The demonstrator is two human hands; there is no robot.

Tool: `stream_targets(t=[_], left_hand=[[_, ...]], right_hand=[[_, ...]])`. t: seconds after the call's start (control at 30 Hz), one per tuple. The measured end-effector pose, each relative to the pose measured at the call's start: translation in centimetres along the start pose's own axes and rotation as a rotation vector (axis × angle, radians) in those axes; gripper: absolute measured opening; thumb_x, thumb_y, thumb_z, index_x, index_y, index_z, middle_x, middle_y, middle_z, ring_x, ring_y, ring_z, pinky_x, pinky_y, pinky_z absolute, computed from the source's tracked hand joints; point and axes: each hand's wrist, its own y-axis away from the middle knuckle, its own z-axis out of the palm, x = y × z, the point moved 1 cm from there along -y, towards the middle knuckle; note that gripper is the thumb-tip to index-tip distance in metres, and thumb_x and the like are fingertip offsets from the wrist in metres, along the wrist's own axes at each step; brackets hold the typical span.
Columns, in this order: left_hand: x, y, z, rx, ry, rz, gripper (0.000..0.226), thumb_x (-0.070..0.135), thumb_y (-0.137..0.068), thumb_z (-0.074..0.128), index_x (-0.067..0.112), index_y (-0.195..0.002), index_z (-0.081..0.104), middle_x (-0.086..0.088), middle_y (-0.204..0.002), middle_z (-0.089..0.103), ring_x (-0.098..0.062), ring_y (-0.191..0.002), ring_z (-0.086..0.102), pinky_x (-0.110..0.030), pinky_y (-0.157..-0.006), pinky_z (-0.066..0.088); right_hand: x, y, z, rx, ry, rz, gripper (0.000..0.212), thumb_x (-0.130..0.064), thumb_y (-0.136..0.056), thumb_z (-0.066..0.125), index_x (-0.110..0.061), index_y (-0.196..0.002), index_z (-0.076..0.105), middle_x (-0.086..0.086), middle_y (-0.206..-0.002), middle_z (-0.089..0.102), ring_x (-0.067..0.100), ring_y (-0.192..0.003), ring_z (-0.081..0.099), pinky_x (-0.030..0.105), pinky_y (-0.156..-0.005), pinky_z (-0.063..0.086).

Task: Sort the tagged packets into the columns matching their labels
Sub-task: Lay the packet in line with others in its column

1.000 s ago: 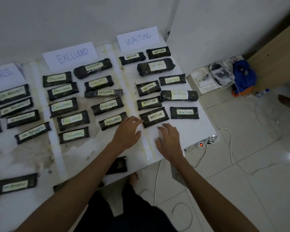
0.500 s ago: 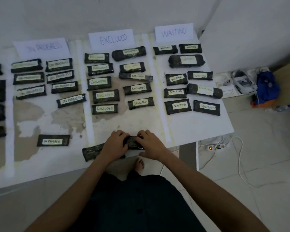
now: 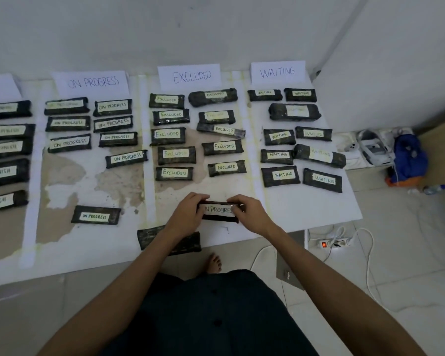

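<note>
Pinched at both short ends by left grip (image 3: 188,211) and right grip (image 3: 252,214), fingers curled over the ends: one packet (image 3: 217,210), label up, reading ON PROGRESS with the first letter covered. Held at or just above the worktop (image 3: 306,209), well to the right of the ON PROGRESS sign (image 3: 93,82) and much nearer the front edge, just below rows tagged EXCLUDED (image 3: 174,152). Probably about to be carried leftward to the rows under that sign (image 3: 68,123). Three ways to go wrong from here. Set down where held now, would end in the wrong column, beside packets tagged otherwise. Swept low on the way toward the sign, could catch the dark packet (image 3: 149,237) lying under the left forearm (image 3: 165,244), right at the front edge and with no label showing, and push it to the floor (image 3: 396,253). Put down too near the stray packet (image 3: 95,215) alone in front of the sign's rows, could overlap it and hide its tag. Safer lifted clear first, then lowered into a bare spot beneath the sign.
</note>
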Motion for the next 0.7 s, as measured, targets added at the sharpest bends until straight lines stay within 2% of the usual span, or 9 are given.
stream_targets(t=[0.13,0.2,0.27,0.37,0.47,0.53,0.6,0.7], left_hand=[[0.8,0.1,-0.9,0.064,0.056,0.021,0.037,0.005,-0.09,0.051,0.011,-0.127,0.052,-0.004,-0.119,0.053,-0.01,-0.106,0.047,-0.016,-0.092,0.037],[1.0,0.3,-1.3,0.09,0.09,0.035,0.038,0.005,-0.089,0.053,0.011,-0.127,0.053,-0.004,-0.117,0.053,-0.012,-0.107,0.049,-0.021,-0.095,0.04],[1.1,0.6,-1.7,0.107,0.111,0.042,0.038,0.007,-0.089,0.055,0.012,-0.126,0.053,-0.004,-0.116,0.053,-0.013,-0.107,0.05,-0.028,-0.096,0.044],[1.2,1.1,-1.9,0.083,0.094,0.065,0.043,0.013,-0.085,0.062,0.013,-0.127,0.053,-0.003,-0.116,0.052,-0.01,-0.105,0.048,-0.029,-0.096,0.045],[0.8,1.7,-2.3,0.079,-0.067,0.148,0.058,0.032,-0.076,0.068,0.015,-0.129,0.051,-0.001,-0.118,0.053,-0.016,-0.107,0.045,-0.029,-0.094,0.04],[0.3,2.0,-2.7,0.119,-0.251,0.228,0.067,0.045,-0.069,0.065,0.015,-0.128,0.051,-0.001,-0.12,0.055,-0.021,-0.111,0.045,-0.033,-0.095,0.037],[0.0,2.4,-3.1,0.145,-0.336,0.272,0.069,0.047,-0.067,0.064,0.014,-0.127,0.052,-0.002,-0.12,0.056,-0.023,-0.114,0.045,-0.037,-0.097,0.036],[-0.3,3.0,-3.8,0.181,-0.387,0.302,0.067,0.038,-0.068,0.071,0.012,-0.127,0.052,-0.005,-0.12,0.058,-0.026,-0.112,0.05,-0.039,-0.097,0.038]], right_hand=[[-1.0,-0.1,-0.8,0.018,-0.218,0.076,0.021,-0.005,-0.091,0.055,-0.008,-0.109,0.066,0.005,-0.098,0.067,0.014,-0.076,0.061,0.022,-0.069,0.053],[-1.5,0.0,-1.1,0.012,-0.299,0.111,0.02,-0.006,-0.091,0.056,-0.012,-0.107,0.066,0.005,-0.098,0.068,0.017,-0.078,0.062,0.028,-0.069,0.055],[-2.0,0.2,-1.2,0.018,-0.345,0.125,0.019,-0.007,-0.092,0.056,-0.015,-0.105,0.067,0.001,-0.093,0.069,0.011,-0.075,0.063,0.023,-0.064,0.054],[-2.6,0.4,-1.2,0.055,-0.396,0.133,0.018,-0.007,-0.092,0.056,-0.016,-0.102,0.067,0.001,-0.088,0.069,0.008,-0.073,0.063,0.022,-0.06,0.052],[-3.3,0.4,-0.9,0.065,-0.42,0.131,0.017,-0.007,-0.091,0.057,-0.017,-0.1,0.067,0.002,-0.084,0.069,0.012,-0.075,0.063,0.027,-0.063,0.053],[-4.0,0.3,-0.5,0.053,-0.421,0.128,0.016,-0.008,-0.092,0.056,-0.014,-0.102,0.067,0.001,-0.082,0.067,0.012,-0.076,0.063,0.024,-0.06,0.052],[-4.9,0.2,0.2,0.031,-0.411,0.12,0.017,-0.008,-0.092,0.056,-0.012,-0.104,0.067,0.001,-0.082,0.066,0.012,-0.077,0.063,0.025,-0.06,0.054],[-6.3,-0.4,1.8,-0.006,-0.381,0.105,0.016,-0.011,-0.091,0.057,-0.015,-0.103,0.067,0.005,-0.091,0.068,0.018,-0.084,0.065,0.039,-0.071,0.057]])
